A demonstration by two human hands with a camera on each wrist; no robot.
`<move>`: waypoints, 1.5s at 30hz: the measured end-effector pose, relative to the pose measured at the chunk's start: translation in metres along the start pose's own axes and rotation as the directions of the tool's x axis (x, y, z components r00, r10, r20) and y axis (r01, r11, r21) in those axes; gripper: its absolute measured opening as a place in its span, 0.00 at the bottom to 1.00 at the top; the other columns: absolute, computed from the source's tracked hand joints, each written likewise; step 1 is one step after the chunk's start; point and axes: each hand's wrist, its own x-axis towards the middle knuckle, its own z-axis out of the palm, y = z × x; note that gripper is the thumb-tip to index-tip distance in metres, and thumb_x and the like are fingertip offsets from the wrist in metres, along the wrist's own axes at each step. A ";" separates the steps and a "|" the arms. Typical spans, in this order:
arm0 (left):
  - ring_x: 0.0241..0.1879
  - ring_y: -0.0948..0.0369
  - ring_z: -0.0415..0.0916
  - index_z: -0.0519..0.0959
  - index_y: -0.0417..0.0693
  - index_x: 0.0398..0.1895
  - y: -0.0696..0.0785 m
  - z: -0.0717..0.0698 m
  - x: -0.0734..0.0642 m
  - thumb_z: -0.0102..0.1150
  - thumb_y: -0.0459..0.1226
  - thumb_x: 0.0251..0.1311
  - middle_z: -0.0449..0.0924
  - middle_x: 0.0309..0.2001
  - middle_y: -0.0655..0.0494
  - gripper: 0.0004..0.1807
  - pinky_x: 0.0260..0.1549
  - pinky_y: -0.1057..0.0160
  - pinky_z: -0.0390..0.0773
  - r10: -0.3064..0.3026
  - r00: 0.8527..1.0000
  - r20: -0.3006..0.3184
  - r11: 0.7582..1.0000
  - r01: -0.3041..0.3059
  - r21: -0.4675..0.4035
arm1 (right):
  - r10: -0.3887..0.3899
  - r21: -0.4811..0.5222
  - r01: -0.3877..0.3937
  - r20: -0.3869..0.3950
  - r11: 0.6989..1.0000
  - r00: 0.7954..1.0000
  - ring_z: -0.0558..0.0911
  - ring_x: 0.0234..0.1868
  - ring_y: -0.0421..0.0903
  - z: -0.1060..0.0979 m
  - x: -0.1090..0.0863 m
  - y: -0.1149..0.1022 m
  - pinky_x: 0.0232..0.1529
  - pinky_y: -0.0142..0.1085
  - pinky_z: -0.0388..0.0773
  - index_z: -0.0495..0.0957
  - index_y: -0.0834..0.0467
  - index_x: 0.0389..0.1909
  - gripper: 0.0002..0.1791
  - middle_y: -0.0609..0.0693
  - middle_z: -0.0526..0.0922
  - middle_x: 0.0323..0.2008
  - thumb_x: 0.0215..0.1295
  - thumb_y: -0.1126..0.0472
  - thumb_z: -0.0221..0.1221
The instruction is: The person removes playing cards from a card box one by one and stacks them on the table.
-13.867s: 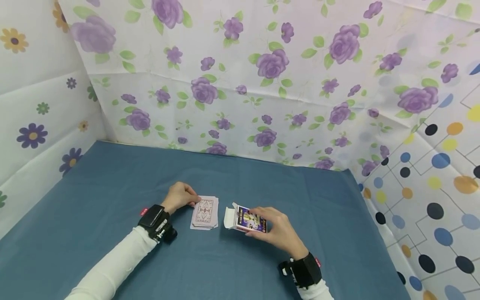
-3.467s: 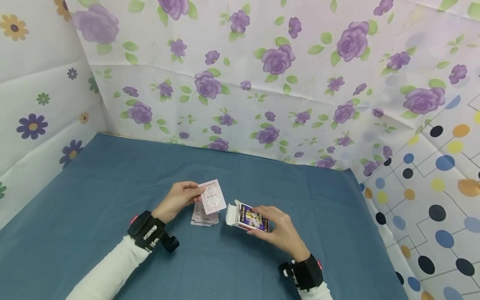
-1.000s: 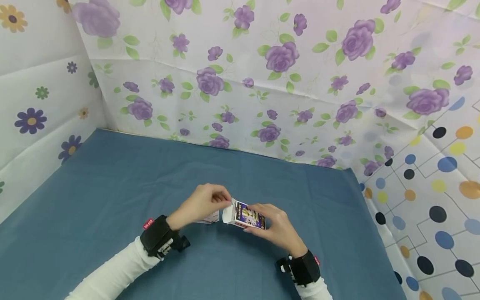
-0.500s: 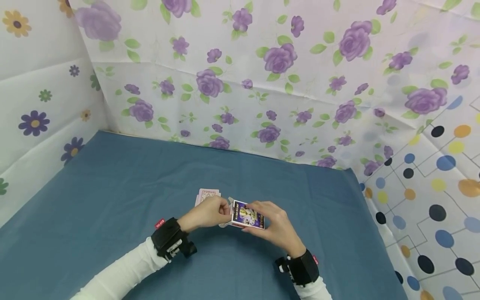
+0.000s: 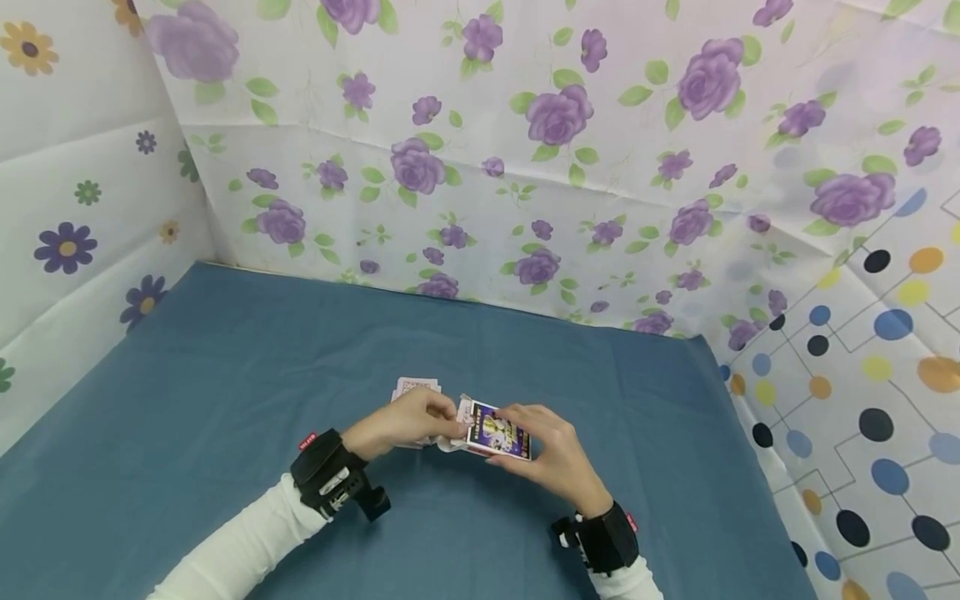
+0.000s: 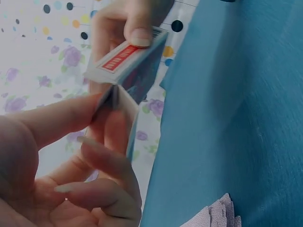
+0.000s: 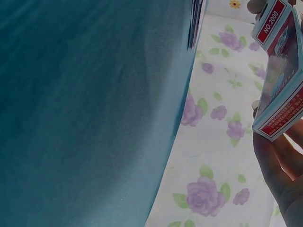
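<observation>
My right hand holds a purple playing-card box above the table, thumb and fingers on its opposite sides. The box's open end points left, its white flap hanging out. At that opening, my left hand pinches a playing card, which shows partly out of the box. Close up in the left wrist view, the left fingers curl at the box mouth, slightly blurred. Behind the left hand lies a pile of playing cards, backs up, partly covered. The right wrist view shows the box's red-labelled edge.
A blue cloth covers the table. Flowered sheets stand behind it and at the left, and a dotted sheet at the right. Both wrists wear black camera straps.
Between 3.5 and 1.0 seconds ago my left hand went right, from the card pile to the box's open end. Since half a second ago, a card has come into sight there. The right hand stays nearly still.
</observation>
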 end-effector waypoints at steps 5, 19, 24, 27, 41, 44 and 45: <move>0.22 0.61 0.74 0.79 0.37 0.34 0.000 -0.009 -0.006 0.59 0.37 0.64 0.79 0.22 0.54 0.10 0.23 0.65 0.70 -0.029 1.000 0.005 0.998 0.029 -0.051 | 0.004 -0.009 -0.004 -0.005 1.000 1.000 0.80 0.54 0.45 0.000 0.000 0.001 0.49 0.44 0.79 0.78 0.49 0.58 0.31 0.48 0.83 0.52 0.53 0.44 0.70; 0.39 0.62 0.85 0.65 0.30 0.66 -0.013 -0.039 -0.021 0.50 0.31 0.67 0.80 0.53 0.36 0.25 0.46 0.63 0.80 0.033 0.999 0.041 0.967 -0.021 -0.254 | 0.040 -0.032 -0.041 -0.032 0.999 0.999 0.80 0.54 0.45 0.001 -0.006 0.004 0.50 0.45 0.79 0.79 0.47 0.57 0.31 0.46 0.83 0.51 0.49 0.46 0.73; 0.40 0.66 0.83 0.68 0.28 0.63 -0.017 -0.046 -0.023 0.53 0.33 0.67 0.81 0.51 0.42 0.24 0.44 0.69 0.79 0.021 0.999 -0.034 0.956 -0.030 -0.293 | 0.049 -0.021 -0.049 -0.023 0.999 0.999 0.80 0.54 0.45 0.001 -0.007 0.005 0.50 0.45 0.79 0.79 0.47 0.57 0.31 0.46 0.83 0.51 0.51 0.44 0.71; 0.41 0.66 0.82 0.70 0.27 0.61 -0.019 -0.049 -0.022 0.54 0.35 0.68 0.81 0.49 0.46 0.24 0.48 0.67 0.79 0.008 0.996 -0.084 0.947 -0.035 -0.319 | 0.053 -0.018 -0.053 -0.021 0.998 0.998 0.80 0.54 0.44 0.002 -0.008 0.006 0.50 0.44 0.79 0.79 0.47 0.57 0.31 0.46 0.83 0.51 0.51 0.43 0.71; 0.32 0.69 0.77 0.74 0.31 0.54 -0.037 -0.067 -0.008 0.58 0.41 0.66 0.78 0.34 0.59 0.22 0.41 0.69 0.78 -0.131 0.949 -0.287 0.936 0.023 -0.350 | 0.063 -0.025 -0.064 -0.019 0.998 0.998 0.80 0.53 0.42 0.000 -0.007 0.007 0.49 0.44 0.79 0.79 0.46 0.57 0.30 0.44 0.83 0.51 0.51 0.44 0.71; 0.31 0.68 0.75 0.74 0.29 0.55 -0.043 -0.070 -0.004 0.56 0.38 0.68 0.77 0.33 0.58 0.21 0.37 0.69 0.77 -0.162 0.931 -0.326 0.946 0.052 -0.320 | 0.066 -0.019 -0.066 -0.013 0.998 0.998 0.80 0.53 0.42 -0.001 -0.008 0.007 0.50 0.44 0.79 0.79 0.46 0.57 0.30 0.44 0.83 0.51 0.51 0.44 0.71; 0.30 0.68 0.74 0.74 0.28 0.55 -0.046 -0.071 -0.002 0.55 0.37 0.68 0.78 0.33 0.57 0.20 0.36 0.69 0.77 -0.168 0.927 -0.337 0.950 0.061 -0.306 | 0.068 -0.019 -0.068 -0.011 0.998 0.998 0.80 0.53 0.41 0.000 -0.008 0.008 0.49 0.43 0.79 0.79 0.46 0.57 0.30 0.43 0.83 0.51 0.51 0.43 0.71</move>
